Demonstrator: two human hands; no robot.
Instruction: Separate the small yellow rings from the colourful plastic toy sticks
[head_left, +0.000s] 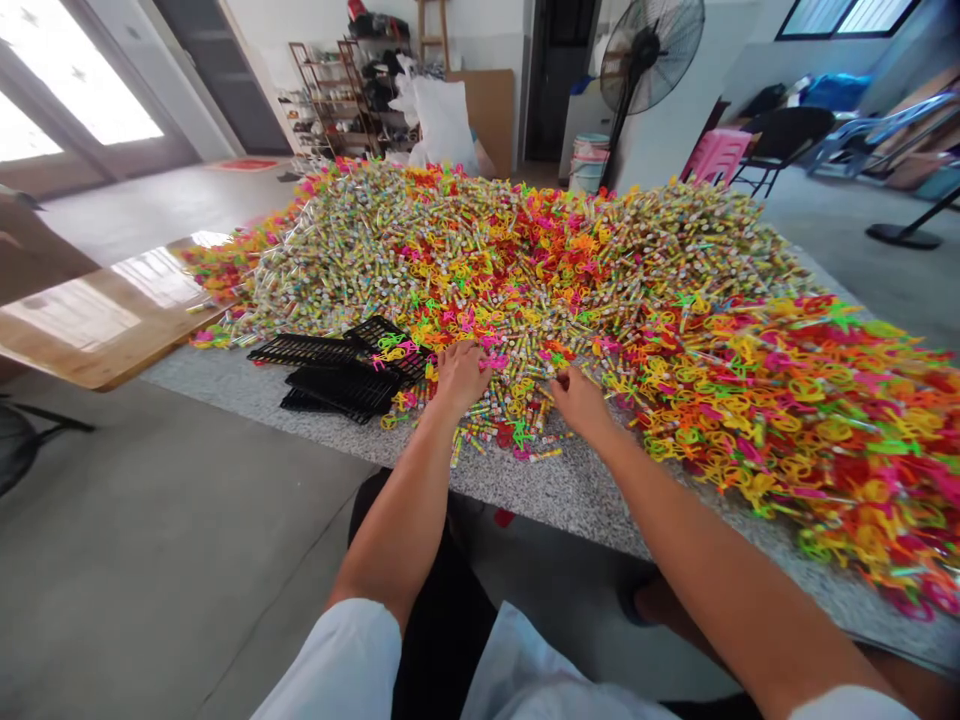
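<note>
A large heap of small bright plastic pieces [480, 265] and short clear tubes with yellow and white contents [337, 250] covers the granite-topped table [540, 495]. My left hand [459, 378] rests over the near edge of the heap, fingers bent down beside pink and green pieces; what they hold is hidden. To its right, my right hand [582, 402] is closed in a pinch low over the tubes, and I cannot make out what is in it. Black slotted plastic trays [341, 388] lie stacked left of my left hand, with a few coloured pieces on the rearmost.
A mound of coloured looped pieces [787, 400] spreads over the table's right side. A wooden board [97, 320] adjoins at the left. Behind stand a fan [643, 50], a white sack [444, 125], a shoe rack [334, 95] and pink stools [716, 155].
</note>
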